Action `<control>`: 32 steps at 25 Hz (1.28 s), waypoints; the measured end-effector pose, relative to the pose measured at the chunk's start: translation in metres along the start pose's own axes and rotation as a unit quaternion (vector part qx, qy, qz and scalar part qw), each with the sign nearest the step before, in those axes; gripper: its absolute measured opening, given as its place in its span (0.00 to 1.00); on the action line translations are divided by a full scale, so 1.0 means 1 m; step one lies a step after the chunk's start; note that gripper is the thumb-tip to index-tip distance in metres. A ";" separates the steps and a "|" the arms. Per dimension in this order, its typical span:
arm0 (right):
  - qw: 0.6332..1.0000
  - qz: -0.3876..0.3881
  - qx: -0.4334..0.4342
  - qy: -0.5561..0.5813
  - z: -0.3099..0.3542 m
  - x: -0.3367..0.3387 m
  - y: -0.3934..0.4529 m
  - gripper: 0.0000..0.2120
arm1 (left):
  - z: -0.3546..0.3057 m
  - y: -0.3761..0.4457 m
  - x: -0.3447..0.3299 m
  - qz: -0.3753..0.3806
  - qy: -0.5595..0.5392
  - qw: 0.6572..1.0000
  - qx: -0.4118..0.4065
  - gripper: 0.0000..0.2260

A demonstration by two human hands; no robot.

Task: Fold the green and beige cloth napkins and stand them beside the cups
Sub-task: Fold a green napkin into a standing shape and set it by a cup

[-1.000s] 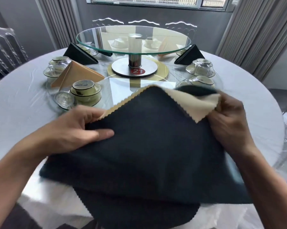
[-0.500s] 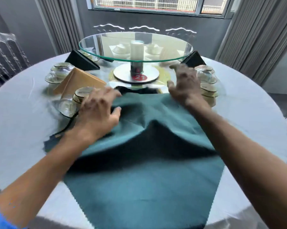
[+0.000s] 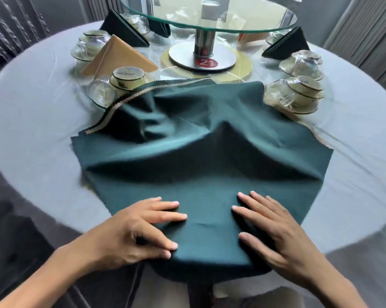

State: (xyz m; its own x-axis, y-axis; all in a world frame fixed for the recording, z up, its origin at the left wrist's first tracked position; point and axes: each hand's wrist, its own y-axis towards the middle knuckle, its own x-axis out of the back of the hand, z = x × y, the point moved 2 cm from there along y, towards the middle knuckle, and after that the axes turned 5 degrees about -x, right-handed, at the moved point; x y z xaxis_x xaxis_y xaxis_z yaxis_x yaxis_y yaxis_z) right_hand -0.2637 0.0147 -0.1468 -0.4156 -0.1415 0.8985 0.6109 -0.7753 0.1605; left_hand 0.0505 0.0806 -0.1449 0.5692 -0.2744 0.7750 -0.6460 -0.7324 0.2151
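A large green napkin lies spread and rumpled on the round table, its near corner hanging over the table edge. A thin strip of beige napkin shows along its far left edge. My left hand and my right hand rest flat on the near part of the green cloth, fingers apart. Upturned cups on saucers stand to the left and to the right of the cloth.
A glass turntable on a metal post with a red "21" tag stands at the table's middle. Folded beige and green napkins stand beside cups on the far left; another green one stands far right. White tablecloth.
The green cloth was flung out and laid flat over the beige one. Both hands drew back from the far edge to the near edge and now press on it.
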 end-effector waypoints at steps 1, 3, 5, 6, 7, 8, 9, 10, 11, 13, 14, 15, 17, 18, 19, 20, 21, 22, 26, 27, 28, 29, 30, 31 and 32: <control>1.000 0.008 0.003 -0.010 -0.001 -0.002 -0.004 0.24 | 0.000 0.001 -0.001 -0.010 0.004 1.000 0.002 0.07; 1.000 0.009 0.003 -0.021 -0.001 -0.001 -0.007 0.25 | -0.002 0.005 -0.001 -0.028 0.019 0.999 0.007 0.07; 1.000 0.013 0.008 -0.028 0.001 0.000 -0.010 0.26 | -0.006 0.009 -0.001 -0.045 0.055 0.997 -0.007 0.08; 0.999 0.019 0.014 -0.028 0.002 0.000 -0.013 0.27 | -0.008 0.011 -0.002 -0.047 0.079 0.996 -0.014 0.08; 0.999 0.027 0.023 -0.027 0.002 0.001 -0.015 0.29 | -0.009 0.012 -0.005 -0.051 0.098 0.994 -0.019 0.08; 0.998 0.039 0.033 -0.029 0.004 0.002 -0.017 0.32 | -0.010 0.013 -0.007 -0.058 0.107 0.992 -0.019 0.08; 0.997 0.051 0.043 -0.033 0.005 0.004 -0.019 0.35 | -0.011 0.014 -0.008 -0.069 0.103 0.992 -0.013 0.07; 0.996 0.060 0.052 -0.036 0.005 0.008 -0.020 0.37 | -0.013 0.014 -0.007 -0.084 0.079 0.993 0.003 0.07; 0.996 0.064 0.059 -0.035 0.005 0.012 -0.021 0.38 | -0.016 0.015 -0.002 -0.104 0.034 0.994 0.025 0.07; 0.996 0.054 0.062 -0.021 0.003 0.020 -0.024 0.34 | -0.026 0.020 0.014 -0.162 -0.075 0.982 0.063 0.07; 0.998 0.034 0.059 -0.005 0.001 0.024 -0.024 0.31 | -0.031 0.025 0.024 -0.198 -0.106 0.971 0.080 0.06; 0.999 0.004 0.048 0.019 -0.002 0.026 -0.022 0.28 | -0.033 0.030 0.033 -0.232 -0.108 0.962 0.099 0.07; 0.996 -0.064 -0.015 0.066 -0.007 0.034 -0.014 0.28 | -0.036 0.041 0.047 -0.262 -0.074 0.953 0.134 0.11; 0.993 -0.075 -0.043 0.077 -0.009 0.039 -0.012 0.25 | -0.039 0.046 0.050 -0.257 -0.060 0.953 0.147 0.11; 0.993 -0.069 -0.051 0.075 -0.011 0.045 -0.011 0.21 | -0.043 0.050 0.051 -0.238 -0.060 0.955 0.163 0.10; 0.996 -0.043 -0.045 0.069 -0.011 0.053 -0.012 0.15 | -0.048 0.051 0.050 -0.205 -0.085 0.959 0.179 0.10; 0.996 -0.004 -0.035 0.080 -0.010 0.063 -0.017 0.09 | -0.056 0.048 0.048 -0.158 -0.136 0.960 0.188 0.10; 0.992 0.046 -0.028 0.118 -0.008 0.075 -0.021 0.06 | -0.066 0.045 0.047 -0.110 -0.208 0.951 0.202 0.09; 0.945 0.167 -0.071 0.274 -0.003 0.098 -0.014 0.17 | -0.080 0.047 0.055 -0.052 -0.332 0.912 0.238 0.04; 0.943 0.163 -0.122 0.262 -0.006 0.097 -0.003 0.24 | -0.066 0.055 0.057 -0.092 -0.258 0.931 0.242 0.03; 0.949 0.139 -0.183 0.214 -0.013 0.094 0.009 0.28 | -0.050 0.063 0.058 -0.143 -0.155 0.944 0.253 0.01; 0.957 0.103 -0.240 0.122 -0.019 0.091 0.020 0.28 | -0.036 0.070 0.060 -0.189 -0.045 0.945 0.264 0.02; 0.959 0.058 -0.278 0.012 -0.026 0.088 0.029 0.25 | -0.026 0.074 0.060 -0.214 0.030 0.939 0.267 0.05; 0.953 0.021 -0.295 -0.069 -0.029 0.083 0.034 0.21 | -0.020 0.075 0.057 -0.202 0.055 0.942 0.261 0.10; 0.951 -0.005 -0.296 -0.090 -0.028 0.076 0.035 0.16 | -0.017 0.075 0.050 -0.163 0.056 0.952 0.253 0.17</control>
State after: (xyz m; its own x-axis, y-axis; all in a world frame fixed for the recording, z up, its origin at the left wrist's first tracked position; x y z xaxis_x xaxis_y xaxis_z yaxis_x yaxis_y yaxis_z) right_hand -0.2926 -0.0403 -0.0840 -0.2636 -0.0663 0.9623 0.0988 -0.9942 -0.0414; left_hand 0.0223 0.0228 -0.0799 0.6210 0.0660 0.7810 -0.1005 -0.9815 0.1628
